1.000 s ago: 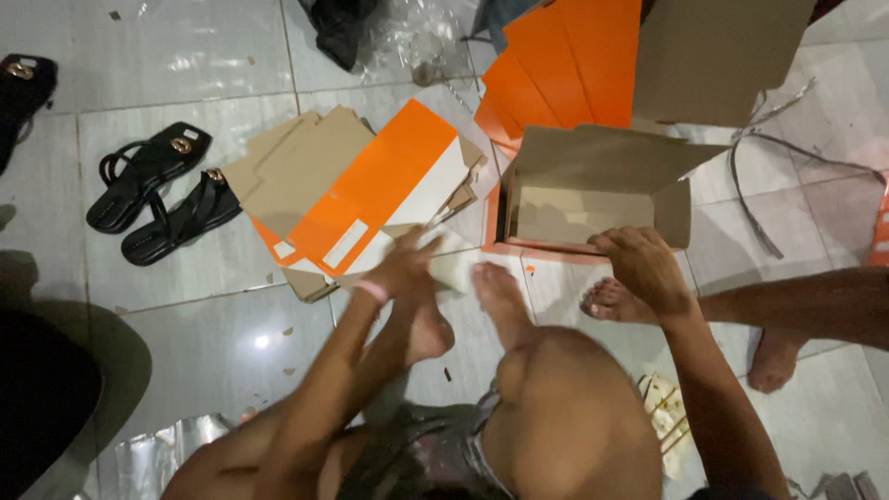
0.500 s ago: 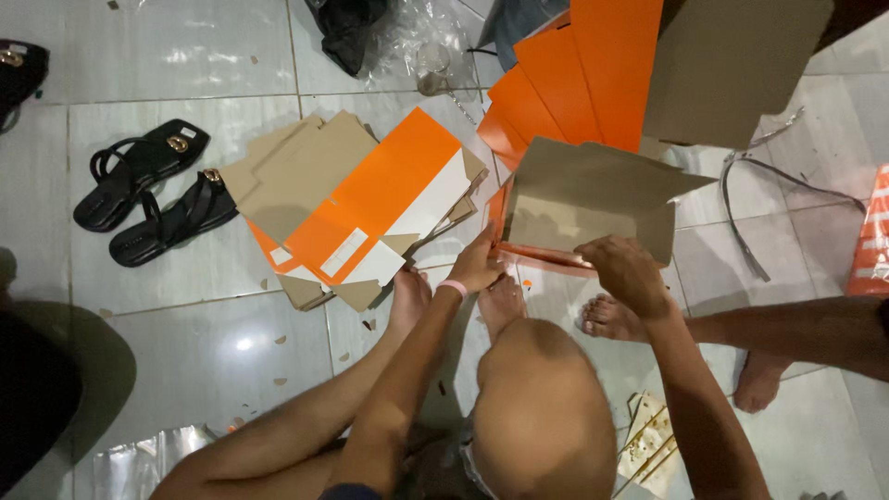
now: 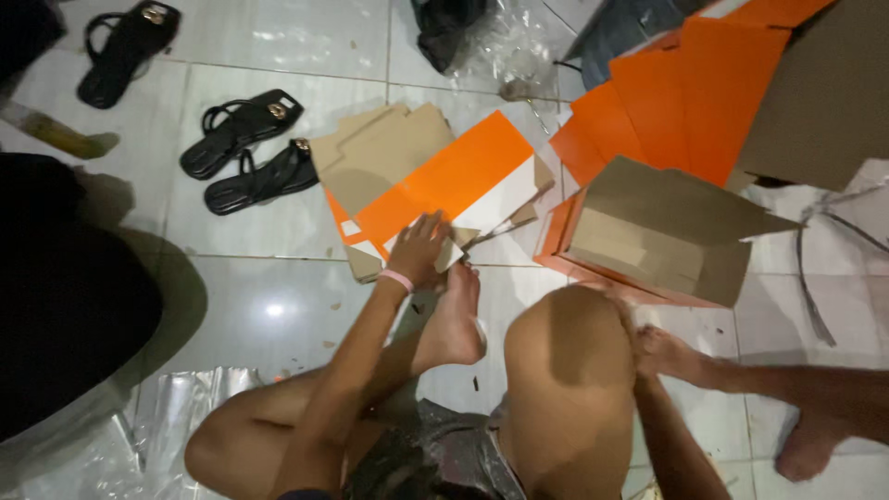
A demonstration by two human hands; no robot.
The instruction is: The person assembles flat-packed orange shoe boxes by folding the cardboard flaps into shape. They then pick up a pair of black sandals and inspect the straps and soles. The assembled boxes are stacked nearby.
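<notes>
Orange flat box blanks [image 3: 435, 190] stacked on tile within reach | left hand [image 3: 419, 250] pinches top blank's edge | right hand hidden behind knee, grip unclear | half-folded box [image 3: 662, 231] beside knee

Dim, warm indoor light from overhead. A bright glare spot sits on the glossy floor tiles [image 3: 274, 310] at lower left; heavy shadow fills the left edge. Focus is slightly soft throughout.

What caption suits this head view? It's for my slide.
Left hand reaches the flat orange cardboard stack beside a half-folded box.
</notes>
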